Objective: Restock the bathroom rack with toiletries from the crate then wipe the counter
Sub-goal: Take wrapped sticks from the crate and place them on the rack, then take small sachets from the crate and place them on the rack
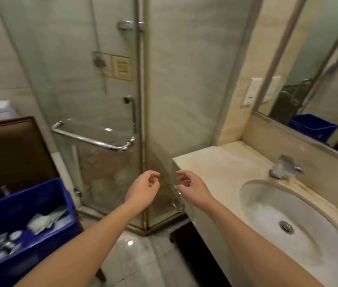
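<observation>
A blue crate [60, 195] stands at the lower left, holding white sachets [46, 220] and several small bottles [0, 243]. The beige stone counter [215, 162] with its oval sink [267, 206] runs along the right. My left hand [143, 188] and my right hand [193, 186] hang side by side in the air in front of the glass shower door, fingers loosely curled, holding nothing. The right hand is just off the counter's left end. No rack for toiletries is visible.
A glass shower enclosure [101, 90] with a chrome towel bar [93, 139] fills the middle. A chrome tap [284, 166] sits behind the sink under a mirror [319, 79]. A brown wooden panel [15, 152] stands behind the crate. The floor tiles are glossy.
</observation>
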Available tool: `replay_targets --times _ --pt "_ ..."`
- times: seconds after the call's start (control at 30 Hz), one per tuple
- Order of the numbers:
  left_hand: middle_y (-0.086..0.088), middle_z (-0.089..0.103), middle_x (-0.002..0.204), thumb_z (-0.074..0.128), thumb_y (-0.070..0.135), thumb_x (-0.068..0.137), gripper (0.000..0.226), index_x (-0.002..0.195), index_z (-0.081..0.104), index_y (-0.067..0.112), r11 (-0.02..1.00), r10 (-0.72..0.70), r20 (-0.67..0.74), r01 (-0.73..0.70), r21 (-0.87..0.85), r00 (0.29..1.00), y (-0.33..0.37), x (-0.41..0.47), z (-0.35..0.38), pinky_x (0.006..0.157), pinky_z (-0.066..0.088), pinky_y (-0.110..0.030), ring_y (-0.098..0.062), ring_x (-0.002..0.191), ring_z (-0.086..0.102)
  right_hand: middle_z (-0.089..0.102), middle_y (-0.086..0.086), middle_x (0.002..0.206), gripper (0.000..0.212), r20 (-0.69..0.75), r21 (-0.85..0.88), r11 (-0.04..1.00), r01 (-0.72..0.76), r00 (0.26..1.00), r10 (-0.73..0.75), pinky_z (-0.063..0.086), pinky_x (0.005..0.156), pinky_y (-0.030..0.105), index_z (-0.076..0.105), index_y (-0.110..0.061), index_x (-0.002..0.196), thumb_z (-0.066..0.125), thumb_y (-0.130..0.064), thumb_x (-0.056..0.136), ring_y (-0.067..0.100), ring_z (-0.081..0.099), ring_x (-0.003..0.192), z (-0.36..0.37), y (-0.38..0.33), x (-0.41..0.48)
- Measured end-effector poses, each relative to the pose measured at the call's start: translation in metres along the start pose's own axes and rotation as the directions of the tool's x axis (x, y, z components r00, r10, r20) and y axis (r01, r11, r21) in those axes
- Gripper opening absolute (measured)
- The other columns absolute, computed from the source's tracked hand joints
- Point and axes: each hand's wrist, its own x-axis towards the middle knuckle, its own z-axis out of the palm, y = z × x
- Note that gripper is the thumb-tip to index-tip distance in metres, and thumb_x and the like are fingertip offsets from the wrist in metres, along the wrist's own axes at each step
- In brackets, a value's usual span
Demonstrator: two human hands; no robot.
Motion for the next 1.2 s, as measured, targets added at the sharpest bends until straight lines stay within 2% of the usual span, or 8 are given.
replay_targets --times 0.23,0.4,0.57,0.73,0.87,1.03,1.1,1.2 --pt "0.016 0.064 0.098 0.058 0.025 0.088 0.024 0.108 0.058 0.038 0.981 -0.195 -0.162 0.188 -0.057 0.967 -0.069 -0.021 -0.074 0.084 0.052 -0.030 -0.002 0.087 0.061 0.061 -0.002 0.116 0.049 0.281 -0.069 0.990 0.125 0.954 -0.101 0.047 0.095 0.026 0.056 -0.023 0.131 0.065 -0.015 0.083 0.010 0.059 0.102 0.089 -0.046 0.029" --pt "0.016 0.063 0.104 0.056 0.025 0.092 0.023 0.112 0.055 0.037 0.945 -0.326 -0.250 0.307 -0.114 0.912 -0.106 -0.033 -0.111 0.084 0.052 -0.029 -0.001 0.093 0.060 0.059 -0.002 0.119 0.051 0.451 -0.087 0.970 0.228 0.877 -0.165 0.042 0.086 0.016 0.054 -0.022 0.133 0.066 -0.016 0.084 0.007 0.058 0.101 0.147 -0.068 0.057" --pt "0.020 0.061 0.103 0.055 0.025 0.094 0.024 0.116 0.055 0.036 0.899 -0.438 -0.350 0.395 -0.189 0.828 -0.133 -0.038 -0.132 0.086 0.053 -0.031 0.000 0.096 0.059 0.058 -0.001 0.120 0.053 0.580 -0.050 0.956 0.289 0.787 -0.208 0.041 0.077 0.012 0.054 -0.023 0.133 0.069 -0.017 0.083 0.002 0.057 0.099 0.195 -0.085 0.085" --pt "0.022 0.059 0.102 0.055 0.025 0.096 0.021 0.113 0.056 0.038 0.840 -0.542 -0.432 0.462 -0.284 0.721 -0.157 -0.037 -0.146 0.082 0.050 -0.026 0.000 0.098 0.056 0.055 -0.008 0.118 0.051 0.689 0.032 0.956 0.292 0.686 -0.233 0.045 0.079 0.016 0.052 -0.025 0.134 0.068 -0.021 0.086 0.004 0.056 0.101 0.225 -0.103 0.108" --pt "0.019 0.059 0.102 0.055 0.026 0.095 0.019 0.105 0.054 0.043 0.797 -0.602 -0.496 0.516 -0.315 0.626 -0.175 -0.041 -0.151 0.068 0.044 -0.019 0.002 0.092 0.055 0.054 -0.005 0.121 0.046 0.759 0.057 0.958 0.281 0.611 -0.224 0.050 0.087 0.026 0.052 -0.026 0.130 0.068 -0.018 0.087 0.010 0.056 0.107 0.244 -0.110 0.124" --pt "0.021 0.059 0.102 0.056 0.024 0.095 0.021 0.111 0.055 0.039 0.752 -0.651 -0.548 0.547 -0.368 0.526 -0.192 -0.051 -0.155 0.072 0.045 -0.020 0.000 0.097 0.057 0.055 0.002 0.126 0.051 0.799 0.016 0.948 0.317 0.567 -0.203 0.051 0.094 0.032 0.050 -0.017 0.137 0.064 -0.010 0.089 0.016 0.057 0.110 0.277 -0.112 0.134" --pt "0.022 0.059 0.100 0.056 0.025 0.095 0.022 0.113 0.055 0.037 0.731 -0.670 -0.566 0.561 -0.388 0.481 -0.198 -0.057 -0.158 0.074 0.046 -0.021 0.003 0.094 0.055 0.054 0.003 0.128 0.051 0.821 0.014 0.944 0.330 0.535 -0.199 0.053 0.092 0.033 0.050 -0.017 0.137 0.064 -0.009 0.089 0.017 0.059 0.107 0.292 -0.112 0.135" --pt "0.020 0.060 0.105 0.055 0.026 0.095 0.024 0.117 0.057 0.036 0.715 -0.686 -0.576 0.562 -0.416 0.446 -0.207 -0.065 -0.164 0.082 0.049 -0.025 0.001 0.097 0.057 0.053 0.003 0.129 0.051 0.848 0.023 0.942 0.334 0.493 -0.195 0.054 0.077 0.022 0.048 -0.019 0.138 0.062 -0.008 0.089 0.012 0.059 0.099 0.311 -0.115 0.134"
